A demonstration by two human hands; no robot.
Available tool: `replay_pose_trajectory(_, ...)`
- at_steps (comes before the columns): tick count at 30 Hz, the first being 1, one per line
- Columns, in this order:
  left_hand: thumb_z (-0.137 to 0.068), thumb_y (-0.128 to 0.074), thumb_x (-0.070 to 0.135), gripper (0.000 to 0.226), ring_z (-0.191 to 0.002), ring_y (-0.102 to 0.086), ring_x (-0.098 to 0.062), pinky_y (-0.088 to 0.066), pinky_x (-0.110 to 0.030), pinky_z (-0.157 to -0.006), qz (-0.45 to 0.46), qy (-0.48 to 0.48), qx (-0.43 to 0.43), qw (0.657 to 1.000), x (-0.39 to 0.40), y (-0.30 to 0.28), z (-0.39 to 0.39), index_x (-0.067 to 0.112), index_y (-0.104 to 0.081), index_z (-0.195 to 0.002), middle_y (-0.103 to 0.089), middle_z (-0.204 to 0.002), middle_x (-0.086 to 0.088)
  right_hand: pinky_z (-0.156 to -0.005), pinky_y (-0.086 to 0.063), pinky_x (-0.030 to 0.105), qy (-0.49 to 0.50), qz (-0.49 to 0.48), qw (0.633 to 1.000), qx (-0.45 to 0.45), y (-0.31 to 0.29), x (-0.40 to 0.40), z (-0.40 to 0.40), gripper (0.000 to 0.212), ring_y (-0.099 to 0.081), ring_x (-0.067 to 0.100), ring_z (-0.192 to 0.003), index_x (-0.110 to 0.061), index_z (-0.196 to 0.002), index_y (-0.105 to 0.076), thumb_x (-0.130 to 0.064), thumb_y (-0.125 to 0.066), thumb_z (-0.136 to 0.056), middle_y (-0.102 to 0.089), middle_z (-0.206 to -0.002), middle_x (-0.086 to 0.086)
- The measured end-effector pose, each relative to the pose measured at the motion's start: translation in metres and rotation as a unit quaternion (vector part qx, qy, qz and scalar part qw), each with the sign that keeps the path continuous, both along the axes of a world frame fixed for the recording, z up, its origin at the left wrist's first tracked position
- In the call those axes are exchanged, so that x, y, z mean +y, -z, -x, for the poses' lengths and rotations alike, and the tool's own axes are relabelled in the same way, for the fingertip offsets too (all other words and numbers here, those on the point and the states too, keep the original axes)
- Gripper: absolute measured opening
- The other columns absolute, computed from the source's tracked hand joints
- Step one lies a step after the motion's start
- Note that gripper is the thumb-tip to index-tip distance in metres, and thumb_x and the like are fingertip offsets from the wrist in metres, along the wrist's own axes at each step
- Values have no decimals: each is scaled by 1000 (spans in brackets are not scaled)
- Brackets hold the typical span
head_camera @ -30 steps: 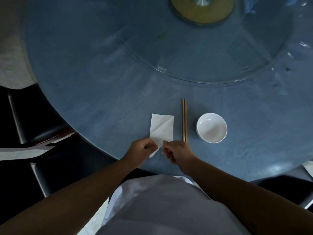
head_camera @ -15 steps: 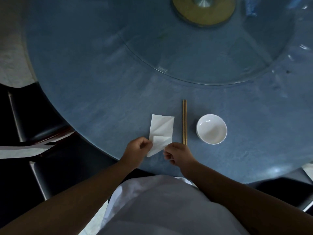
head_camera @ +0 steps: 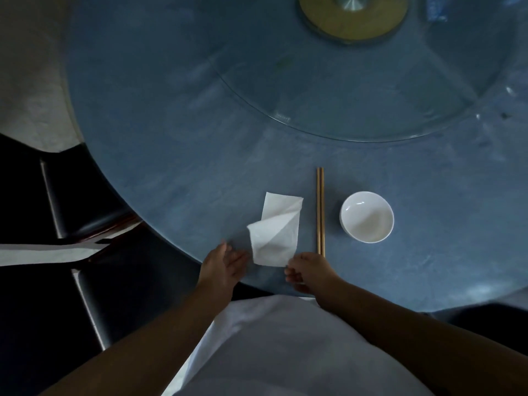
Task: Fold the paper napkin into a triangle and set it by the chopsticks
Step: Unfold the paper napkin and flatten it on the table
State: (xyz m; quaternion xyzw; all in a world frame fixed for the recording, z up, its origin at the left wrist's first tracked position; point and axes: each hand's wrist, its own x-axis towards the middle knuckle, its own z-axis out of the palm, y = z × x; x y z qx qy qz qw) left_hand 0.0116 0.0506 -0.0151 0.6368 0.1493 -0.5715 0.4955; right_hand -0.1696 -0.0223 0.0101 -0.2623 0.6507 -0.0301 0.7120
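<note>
The paper napkin (head_camera: 275,232), part-folded, lies near the tabletop's (head_camera: 171,138) near edge, just left of the chopsticks (head_camera: 320,211); the right hand (head_camera: 307,271) pinches its near right corner, though the fingertips are hard to make out; the left hand (head_camera: 224,264) has its grip spread, beside the napkin's lifted left flap; a white bowl (head_camera: 367,216) sits right of the chopsticks.

A dining room, of a restaurant or a home, is suggested. A large round blue desk (head_camera: 177,115) is seen, carrying a glass turntable (head_camera: 357,90) on a brass-coloured hub (head_camera: 354,15). One place is laid near the edge with chopsticks (head_camera: 320,211) and a small white bowl (head_camera: 367,216). Dark padded chairs (head_camera: 83,201) are drawn up at the left over a pale floor (head_camera: 31,81).
</note>
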Motion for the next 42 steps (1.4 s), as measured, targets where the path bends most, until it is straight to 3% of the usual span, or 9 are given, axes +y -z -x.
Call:
replay_pose_trajectory(3, -85, -64, 45, 32, -83, -68, -16, -52, -34, -70, 31, 161, -129, 978, -11, -5, -1, 25, -53, -108, -67, -110, -7, -49, -37, 24, -16, 5, 1000, 8, 4, 0, 0, 22, -54, 19, -56, -6, -66, -54, -1, -55, -87, -58, -69, 15)
replay_pose_trajectory(8, -54, -67, 67, 90, -116, -51, -19, -45, -42, -94, 62, 545, -442, 710, -40, -8, 21, 27, -40, -131, -53, -129, 2, -43, -37, 20, -49, 25, 998, 32, 12, -2, -4, 20, -54, 17, -51, -7, -64, -59, -2, -57, -83, -60, -65, 13)
replay_pose_trajectory(11, -64, -62, 63, 69, -117, -49, -23, -42, -42, -91, 33, 624, -542, 562, -55, -7, 31, 28, -48, -123, -54, -126, 2, -44, -39, 21, -59, 42, 997, 36, 15, -2, -5, 21, -55, 18, -51, -10, -65, -61, -2, -57, -84, -62, -63, 11)
replay_pose_trajectory(14, -79, -61, 45, 33, -112, -52, -21, -42, -38, -89, 92, 644, -553, 521, -58, -4, 29, 27, -62, -107, -60, -117, 4, -46, -41, 22, -67, 56, 995, 41, 16, -3, -4, 24, -56, 19, -52, -11, -61, -60, -2, -56, -83, -64, -61, 10)
replay_pose_trajectory(18, -78, -62, 43, 39, -113, -51, -19, -42, -38, -93, 192, 659, -469, 556, -48, 0, 19, 25, -62, -112, -62, -119, 3, -48, -42, 24, -90, 79, 992, 48, 16, -2, -4, 30, -56, 21, -52, -14, -52, -59, 3, -58, -76, -62, -57, 11)
replay_pose_trajectory(24, -79, -62, 53, 44, -101, -58, -20, -45, -32, -85, 216, 672, -461, 538, -43, 0, 9, 22, -66, -110, -68, -108, 0, -48, -42, 21, -84, 100, 991, 25, 17, 0, -3, 34, -54, 14, -49, -18, -49, -64, 0, -63, -78, -58, -50, 3)
replay_pose_trajectory(30, -87, -59, 28, 31, -59, -50, -21, -35, -35, -57, 225, 606, -441, 622, -46, -9, 13, 10, -53, -62, -53, -60, -10, -66, -43, 34, -70, 95, 993, 6, 12, -8, -6, 20, -54, 25, -66, -9, -62, -65, -4, -65, -81, -60, -71, 20)
replay_pose_trajectory(36, -85, -66, 17, 16, -54, -44, 2, -37, -22, -59, 115, 426, -395, 806, -45, -12, 3, 12, -61, -71, -52, -57, 8, -50, -39, 26, -83, 83, 992, 41, 11, -15, -3, 14, -52, 17, -53, -5, -66, -63, -3, -64, -79, -57, -68, 18)
replay_pose_trajectory(42, -80, -58, 26, 17, -71, -64, -27, -48, -34, -62, -5, 177, -239, 955, -10, -3, -24, 13, -64, -70, -65, -72, -16, -59, -41, 34, -92, 84, 990, 59, 18, -11, 4, 26, -52, 23, -57, -12, -52, -64, -7, -64, -78, -58, -59, 13)
